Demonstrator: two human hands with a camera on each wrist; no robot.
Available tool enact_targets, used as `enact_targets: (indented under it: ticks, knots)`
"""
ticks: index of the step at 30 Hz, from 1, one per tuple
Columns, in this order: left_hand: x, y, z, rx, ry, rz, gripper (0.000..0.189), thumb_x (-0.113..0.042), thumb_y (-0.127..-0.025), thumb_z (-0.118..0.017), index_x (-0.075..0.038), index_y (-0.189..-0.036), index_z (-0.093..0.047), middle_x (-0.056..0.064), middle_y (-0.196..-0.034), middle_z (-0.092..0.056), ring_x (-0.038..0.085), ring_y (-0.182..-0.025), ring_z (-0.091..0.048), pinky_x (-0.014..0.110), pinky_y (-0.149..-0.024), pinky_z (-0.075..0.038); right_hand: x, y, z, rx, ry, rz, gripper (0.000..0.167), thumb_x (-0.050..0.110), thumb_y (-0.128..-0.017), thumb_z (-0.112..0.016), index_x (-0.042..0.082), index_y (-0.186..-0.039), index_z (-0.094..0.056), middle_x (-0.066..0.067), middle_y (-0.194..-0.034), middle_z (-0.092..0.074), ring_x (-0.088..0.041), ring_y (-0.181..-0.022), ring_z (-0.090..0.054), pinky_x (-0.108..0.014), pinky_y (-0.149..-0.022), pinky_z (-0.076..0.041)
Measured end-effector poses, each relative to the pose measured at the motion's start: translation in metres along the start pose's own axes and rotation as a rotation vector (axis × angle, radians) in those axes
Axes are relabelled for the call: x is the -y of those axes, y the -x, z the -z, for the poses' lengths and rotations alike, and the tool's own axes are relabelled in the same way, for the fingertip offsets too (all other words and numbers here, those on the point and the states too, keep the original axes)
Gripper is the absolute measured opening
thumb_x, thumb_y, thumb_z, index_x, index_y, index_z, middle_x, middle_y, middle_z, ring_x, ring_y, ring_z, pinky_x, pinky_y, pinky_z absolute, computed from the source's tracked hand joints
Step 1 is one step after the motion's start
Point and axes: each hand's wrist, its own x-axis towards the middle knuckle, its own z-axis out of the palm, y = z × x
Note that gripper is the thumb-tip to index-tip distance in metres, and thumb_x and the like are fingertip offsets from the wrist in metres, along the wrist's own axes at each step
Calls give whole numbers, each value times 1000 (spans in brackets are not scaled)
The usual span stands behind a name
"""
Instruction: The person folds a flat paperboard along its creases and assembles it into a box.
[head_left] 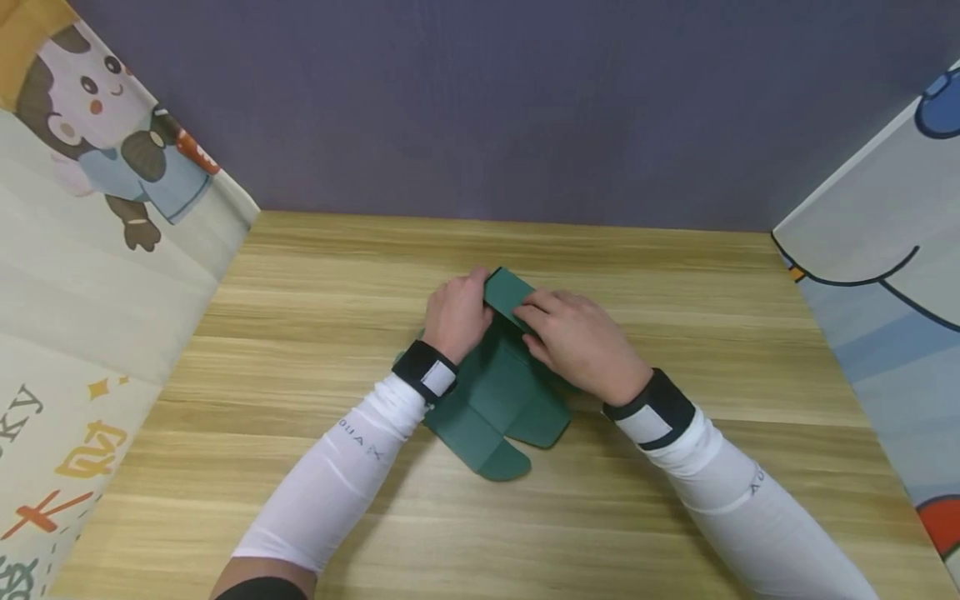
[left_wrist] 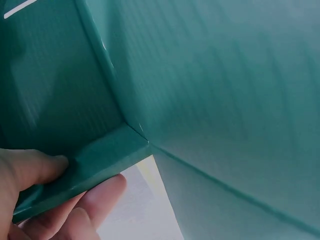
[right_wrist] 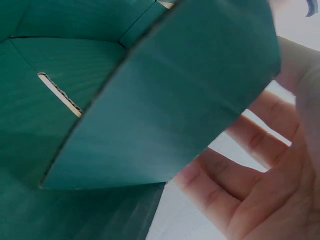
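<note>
Between the hands is a green cardboard box (head_left: 501, 379), partly folded, with creased panels and rounded flaps spread toward the person. The left hand (head_left: 456, 315) pinches a folded edge strip (left_wrist: 112, 150) of it, with the thumb on the inner side and the fingers underneath. On the other side, the right hand (head_left: 581, 340) touches a raised flap (right_wrist: 170, 100). Its fingers (right_wrist: 212, 192) lie fairly straight behind that flap, which hides their tips in the right wrist view. A narrow slot (right_wrist: 60, 94) cut in the cardboard shows a pale edge.
The box lies on a wood-grain table (head_left: 300, 275). A dark purple-grey panel (head_left: 525, 108) stands along the back. Cloths printed with cartoons hang at the left (head_left: 112, 292) and right (head_left: 877, 225). Both wrists wear black straps over white sleeves.
</note>
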Motion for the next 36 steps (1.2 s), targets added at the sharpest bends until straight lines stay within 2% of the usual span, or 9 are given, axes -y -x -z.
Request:
enact_targets:
  ticks: [9,15,18,22,25,28,29,33,36]
  knots:
    - [2,2,5,0,-2,41,28,-6,-88,-76,-9,-114,-67,13,-84,-71,31,-67,-68,46,-53,-53,-1,1,0,-20,-6,-6,41,14,-91,-85,-1,-128,-72,-19,-127,-69,-35,-111,-70,-49,-94,-58]
    - [4,4,15,-14,11,84,28,-11,-91,-79,-7,-116,-68,14,-86,-73,32,-68,-68,46,-53,-52,-12,5,-1,-32,132,-87,40,12,-90,-85,-1,-125,-71,-19,-121,-70,-38,-113,-68,-52,-91,-58]
    - [5,5,20,-11,18,101,38,-14,-92,-80,-8,-127,-66,12,-81,-71,29,-62,-65,43,-49,-49,-19,6,-1,-88,177,-110,33,8,-90,-85,-1,-119,-72,-19,-114,-70,-39,-108,-67,-53,-89,-56]
    - [3,7,26,-12,22,95,52,-17,-95,-79,-7,-142,-59,10,-75,-67,25,-56,-60,40,-44,-47,-27,5,-4,-202,189,-99,18,2,-94,-78,-1,-111,-74,-18,-107,-73,-39,-102,-69,-53,-86,-56]
    - [-3,7,31,-53,-46,12,56,-19,-94,-81,-3,-142,-58,14,-97,-73,28,-76,-68,41,-62,-58,-31,3,-5,-257,191,-81,12,1,-97,-75,-1,-109,-76,-18,-105,-75,-38,-99,-70,-52,-83,-56]
    - [-12,6,36,-91,-158,-147,54,-24,-93,-83,-2,-138,-63,15,-126,-69,33,-107,-68,45,-87,-58,-34,0,-6,-276,198,-66,10,0,-98,-73,-1,-108,-77,-18,-104,-76,-38,-97,-71,-51,-85,-56]
    - [-16,5,37,-97,-196,-210,51,-25,-93,-83,-2,-135,-65,15,-129,-68,34,-114,-65,46,-93,-56,-35,-1,-6,-279,198,-61,10,0,-98,-73,-1,-108,-77,-17,-104,-76,-37,-97,-71,-51,-85,-56]
    - [-26,1,40,-97,-281,-408,33,-25,-97,-80,-5,-122,-73,11,-119,-70,30,-110,-66,41,-89,-57,-36,-6,-8,-287,184,-35,11,-3,-99,-69,0,-107,-76,-17,-102,-76,-37,-96,-72,-51,-86,-56]
    - [-29,-1,39,-113,-307,-468,16,-17,-100,-75,-6,-112,-78,9,-107,-74,26,-96,-69,35,-80,-58,-35,-8,-9,-287,162,-20,13,-6,-99,-66,-1,-107,-76,-16,-101,-76,-37,-95,-72,-51,-87,-56]
